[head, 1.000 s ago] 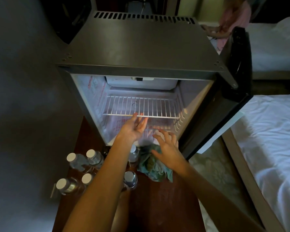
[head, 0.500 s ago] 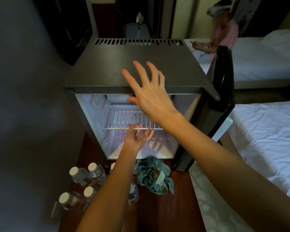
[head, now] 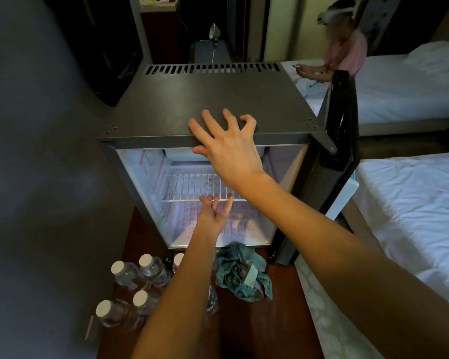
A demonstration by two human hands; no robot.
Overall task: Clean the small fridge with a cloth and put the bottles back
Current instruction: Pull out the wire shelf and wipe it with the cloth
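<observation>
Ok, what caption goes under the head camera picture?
Right hand rests on the open fridge top; left hand touches its wire shelf.

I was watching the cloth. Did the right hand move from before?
Yes. The right hand left the cloth and rose to the fridge top, fingers over its front edge.

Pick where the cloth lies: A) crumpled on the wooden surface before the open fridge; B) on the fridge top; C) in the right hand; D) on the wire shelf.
A: the cloth lies crumpled on the wooden surface in front of the fridge, while the right hand rests on its top and the left hand reaches the wire shelf.
</observation>
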